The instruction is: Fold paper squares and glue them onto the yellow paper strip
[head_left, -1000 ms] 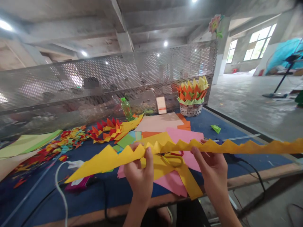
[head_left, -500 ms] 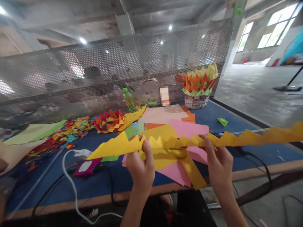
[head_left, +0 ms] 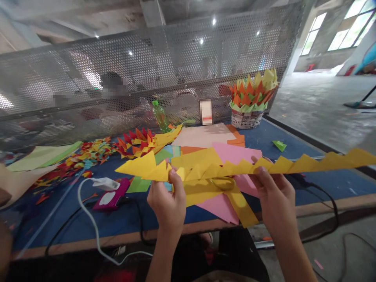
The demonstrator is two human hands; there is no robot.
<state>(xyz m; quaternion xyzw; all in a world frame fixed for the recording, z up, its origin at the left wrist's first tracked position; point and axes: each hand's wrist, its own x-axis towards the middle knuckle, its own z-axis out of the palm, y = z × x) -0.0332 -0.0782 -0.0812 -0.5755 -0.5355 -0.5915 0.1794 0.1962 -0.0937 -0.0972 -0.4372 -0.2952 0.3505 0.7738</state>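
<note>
A long yellow folded paper strip (head_left: pixel 220 170) with pointed, overlapping teeth stretches across the view, lifted over the table. My left hand (head_left: pixel 168 203) pinches it towards its left part, where a wider pointed end sticks out. Further right, my right hand (head_left: pixel 274 196) grips the same strip between thumb and fingers, and its other end runs on to the right edge of the view. Under the strip lie yellow paper sheets (head_left: pixel 202 194), pink paper sheets (head_left: pixel 220 207) and yellow-handled scissors (head_left: pixel 225 183), partly covered.
A decorated basket (head_left: pixel 248 117) stands at the back right, a green bottle (head_left: pixel 160 117) at the back middle. Paper scraps (head_left: pixel 88 156) and red-orange folded points (head_left: pixel 138 141) lie left. A purple power strip (head_left: pixel 111 196) with a white plug and cables sits near the front edge.
The strip has turned slightly, so its teeth show more of their faces. My left hand has shifted a little left and my right hand slightly right. The camera view has tilted down.
</note>
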